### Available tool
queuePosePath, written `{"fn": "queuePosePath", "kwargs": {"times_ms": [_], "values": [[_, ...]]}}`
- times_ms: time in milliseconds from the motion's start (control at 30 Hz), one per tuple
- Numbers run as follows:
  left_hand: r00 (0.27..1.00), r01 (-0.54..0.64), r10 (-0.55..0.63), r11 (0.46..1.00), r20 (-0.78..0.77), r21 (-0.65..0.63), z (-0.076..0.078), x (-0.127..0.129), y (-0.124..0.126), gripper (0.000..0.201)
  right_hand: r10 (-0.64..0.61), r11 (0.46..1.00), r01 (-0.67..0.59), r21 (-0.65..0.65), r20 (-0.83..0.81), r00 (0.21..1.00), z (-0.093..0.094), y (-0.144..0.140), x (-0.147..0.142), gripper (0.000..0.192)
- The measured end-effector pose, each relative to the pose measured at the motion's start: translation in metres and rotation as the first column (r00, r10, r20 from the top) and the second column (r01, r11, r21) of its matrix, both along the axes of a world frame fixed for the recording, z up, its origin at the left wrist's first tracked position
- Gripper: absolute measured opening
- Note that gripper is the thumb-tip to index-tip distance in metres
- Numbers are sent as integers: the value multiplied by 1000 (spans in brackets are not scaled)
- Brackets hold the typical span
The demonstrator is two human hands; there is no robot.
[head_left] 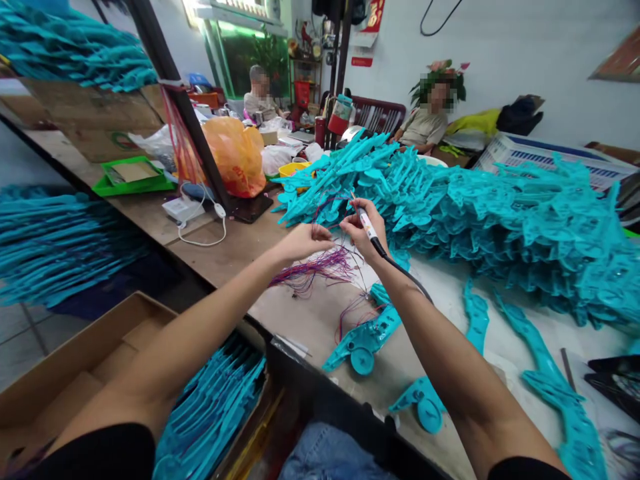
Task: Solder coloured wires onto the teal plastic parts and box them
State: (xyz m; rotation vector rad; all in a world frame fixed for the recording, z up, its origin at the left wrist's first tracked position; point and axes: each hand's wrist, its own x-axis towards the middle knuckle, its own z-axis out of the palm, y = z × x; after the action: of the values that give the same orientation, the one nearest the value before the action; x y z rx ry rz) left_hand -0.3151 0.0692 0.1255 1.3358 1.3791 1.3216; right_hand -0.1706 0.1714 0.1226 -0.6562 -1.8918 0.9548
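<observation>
My right hand (367, 233) is closed around a soldering iron (369, 227), its black cord running back along my forearm. To its left, my left hand (307, 241) has its fingertips pinched on thin wire (316, 212); the exact grip is too small to make out. Below both hands lies a bundle of thin red and purple wires (320, 268) on the table. A turquoise plastic part (367, 339) with a round disc and loose wires sits nearer to me. Behind my hands rises a large heap of similar turquoise parts (450, 200).
More turquoise parts lie at right (550, 373). A cardboard box (120, 340) with stacked parts stands below the table's near edge. A dark post (185, 107), an orange bag (234, 153) and a green tray (133, 177) are at left. Two people sit at the back.
</observation>
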Motion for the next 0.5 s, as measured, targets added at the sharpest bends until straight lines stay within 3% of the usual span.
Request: {"fn": "queuePosePath", "kwargs": {"times_ms": [67,133,300,500], "values": [[996,57,-60,998,-59,-41,-19,7,6,14,6,999,-7,-36,-27,1000,0,-2,-1,45],[990,71,-77,996,-121,-54,-25,9,10,16,13,999,-15,-46,-35,999,-1,-3,-1,46],[988,-52,45,998,-146,-40,-13,6,9,18,-28,999,28,25,30,999,-5,-1,5,46],[989,-102,100,995,111,10,-7,1,-4,20,-78,996,74,44,114,990,-13,3,10,47]]}}
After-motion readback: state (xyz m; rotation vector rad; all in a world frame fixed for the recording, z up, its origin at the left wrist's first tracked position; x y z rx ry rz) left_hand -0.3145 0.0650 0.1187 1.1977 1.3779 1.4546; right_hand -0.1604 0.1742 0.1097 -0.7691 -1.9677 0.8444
